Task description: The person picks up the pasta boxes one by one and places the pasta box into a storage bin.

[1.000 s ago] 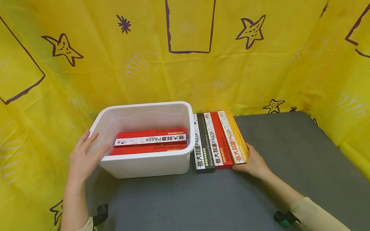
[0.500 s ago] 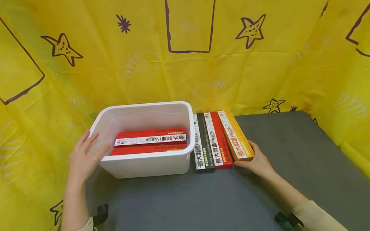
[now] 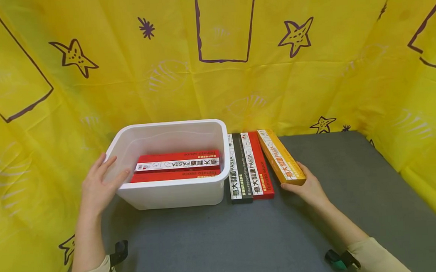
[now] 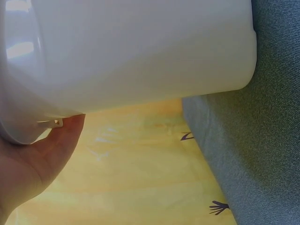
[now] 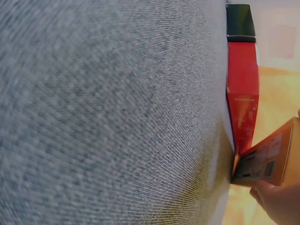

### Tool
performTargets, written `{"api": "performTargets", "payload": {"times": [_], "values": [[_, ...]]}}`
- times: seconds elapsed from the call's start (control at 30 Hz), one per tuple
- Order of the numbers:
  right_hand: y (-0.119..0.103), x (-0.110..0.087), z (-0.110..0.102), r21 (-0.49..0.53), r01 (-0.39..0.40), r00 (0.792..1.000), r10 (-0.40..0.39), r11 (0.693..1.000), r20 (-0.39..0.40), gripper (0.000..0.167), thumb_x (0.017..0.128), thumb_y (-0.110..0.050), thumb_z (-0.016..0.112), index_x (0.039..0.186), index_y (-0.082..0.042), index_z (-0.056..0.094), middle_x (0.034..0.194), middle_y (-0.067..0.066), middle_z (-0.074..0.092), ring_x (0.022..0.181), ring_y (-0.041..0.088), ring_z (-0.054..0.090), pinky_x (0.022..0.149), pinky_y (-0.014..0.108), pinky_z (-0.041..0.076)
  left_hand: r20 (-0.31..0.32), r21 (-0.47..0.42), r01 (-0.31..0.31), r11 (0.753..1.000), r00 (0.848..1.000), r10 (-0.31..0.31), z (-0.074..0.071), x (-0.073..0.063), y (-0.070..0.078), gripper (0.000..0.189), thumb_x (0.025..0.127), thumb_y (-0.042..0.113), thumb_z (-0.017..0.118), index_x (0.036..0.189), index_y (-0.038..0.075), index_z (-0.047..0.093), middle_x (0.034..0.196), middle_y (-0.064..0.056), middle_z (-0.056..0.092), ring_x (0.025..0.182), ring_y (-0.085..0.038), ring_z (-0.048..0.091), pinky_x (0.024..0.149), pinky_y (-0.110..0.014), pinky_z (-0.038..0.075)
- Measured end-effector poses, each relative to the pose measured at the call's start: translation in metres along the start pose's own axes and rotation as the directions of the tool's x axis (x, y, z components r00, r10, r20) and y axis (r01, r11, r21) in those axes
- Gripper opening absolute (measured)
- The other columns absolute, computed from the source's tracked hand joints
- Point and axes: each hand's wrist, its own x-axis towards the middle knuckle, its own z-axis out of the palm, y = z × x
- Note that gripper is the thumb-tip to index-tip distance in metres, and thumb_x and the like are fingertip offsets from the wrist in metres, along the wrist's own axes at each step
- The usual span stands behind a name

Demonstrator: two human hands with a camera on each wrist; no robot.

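My right hand grips the near end of an orange pasta box, thumb at its near left corner and fingers along its right side. In the right wrist view that box slants, its held end raised above the table and its far end low. Left of it lie a red tomato sauce pasta box and a black pepper pasta box, side by side. My left hand holds the left rim of a white plastic bin. Inside the bin lie red tomato sauce pasta boxes.
The bin stands on a grey cloth-covered table, right up beside the black box. A yellow curtain with starfish drawings closes off the back and both sides.
The orange pasta box's near end has come up and swung right, away from the red box, with the right hand. The left hand and the bin have stayed put.
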Motion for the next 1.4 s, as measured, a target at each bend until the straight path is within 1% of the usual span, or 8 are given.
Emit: {"api": "performTargets", "payload": {"times": [0.3, 0.53, 0.63, 0.77, 0.97, 1.03, 1.2, 1.4], "values": [[-0.004, -0.004, -0.009, 0.1, -0.022, 0.999, 0.025, 0.995, -0.031, 0.097, 0.08, -0.029, 0.079, 0.154, -0.003, 0.023, 0.148, 0.024, 0.036, 0.126, 0.034, 0.038, 0.102, 0.047, 0.033, -0.008, 0.0, -0.015, 1.0, 1.0, 0.015, 0.0, 0.0, 0.001, 0.072, 0.092, 0.047, 0.058, 0.151, 0.01, 0.037, 0.161, -0.015, 0.017, 0.141, -0.049, 0.016, 0.095, -0.078, 0.026], [-0.008, -0.012, -0.017, 0.246, -0.027, 0.997, 0.043, 0.969, -0.061, 0.083, 0.084, -0.019, 0.076, 0.152, -0.006, 0.03, 0.14, 0.02, 0.041, 0.11, 0.017, 0.046, 0.084, 0.016, 0.041, -0.019, 0.001, -0.018, 1.0, 1.0, 0.018, 0.0, 0.0, 0.001, 0.071, 0.093, 0.045, 0.058, 0.15, 0.009, 0.037, 0.16, -0.015, 0.019, 0.141, -0.049, 0.016, 0.096, -0.077, 0.024], [-0.01, -0.017, -0.02, 0.329, -0.021, 0.996, 0.047, 0.944, -0.071, 0.079, 0.085, -0.015, 0.074, 0.151, -0.006, 0.032, 0.135, 0.017, 0.041, 0.1, 0.008, 0.049, 0.079, 0.011, 0.042, -0.03, 0.0, -0.027, 1.0, 0.999, 0.027, 0.001, 0.0, 0.0, 0.07, 0.093, 0.044, 0.058, 0.149, 0.009, 0.039, 0.16, -0.015, 0.02, 0.141, -0.049, 0.018, 0.098, -0.077, 0.023], [-0.015, -0.022, -0.025, 0.477, 0.01, 0.998, 0.023, 0.879, -0.064, 0.075, 0.086, -0.006, 0.071, 0.15, -0.001, 0.031, 0.126, 0.011, 0.042, 0.094, 0.002, 0.053, 0.08, 0.011, 0.045, -0.044, -0.006, -0.039, 0.999, 0.998, 0.039, 0.002, 0.0, -0.001, 0.068, 0.093, 0.043, 0.059, 0.148, 0.008, 0.041, 0.159, -0.016, 0.022, 0.141, -0.048, 0.019, 0.099, -0.075, 0.023], [-0.026, -0.028, -0.029, 0.73, 0.055, 0.997, -0.072, 0.681, -0.008, 0.066, 0.088, 0.006, 0.062, 0.146, 0.003, 0.031, 0.124, 0.005, 0.044, 0.101, 0.007, 0.056, 0.085, 0.016, 0.05, -0.073, 0.005, -0.067, 0.998, 0.995, 0.067, 0.003, 0.0, -0.003, 0.065, 0.093, 0.04, 0.06, 0.145, 0.004, 0.045, 0.157, -0.018, 0.026, 0.139, -0.049, 0.023, 0.101, -0.073, 0.023], [-0.03, -0.03, -0.03, 0.765, 0.071, 0.994, -0.105, 0.64, -0.004, 0.061, 0.089, 0.007, 0.06, 0.145, 0.002, 0.035, 0.125, 0.004, 0.045, 0.102, 0.009, 0.055, 0.085, 0.017, 0.05, -0.067, 0.004, -0.061, 0.998, 0.996, 0.062, 0.002, 0.0, -0.003, 0.066, 0.093, 0.041, 0.06, 0.146, 0.005, 0.044, 0.158, -0.018, 0.025, 0.139, -0.049, 0.022, 0.101, -0.074, 0.022], [-0.039, -0.033, -0.031, 0.805, 0.128, 0.98, -0.197, 0.58, -0.014, 0.053, 0.09, 0.009, 0.056, 0.141, -0.001, 0.045, 0.126, 0.004, 0.052, 0.104, 0.011, 0.056, 0.087, 0.019, 0.05, -0.047, 0.003, -0.042, 0.999, 0.998, 0.042, 0.001, -0.001, -0.002, 0.068, 0.093, 0.043, 0.059, 0.148, 0.007, 0.042, 0.159, -0.016, 0.023, 0.14, -0.049, 0.02, 0.099, -0.075, 0.023], [-0.051, -0.037, -0.03, 0.803, 0.213, 0.949, -0.313, 0.557, -0.035, 0.056, 0.089, 0.012, 0.051, 0.143, 0.0, 0.045, 0.126, 0.008, 0.053, 0.103, 0.013, 0.056, 0.087, 0.02, 0.05, -0.044, 0.001, -0.036, 0.999, 0.998, 0.036, 0.002, -0.001, -0.002, 0.068, 0.093, 0.042, 0.059, 0.148, 0.007, 0.041, 0.159, -0.017, 0.022, 0.14, -0.049, 0.019, 0.098, -0.076, 0.024]]}}
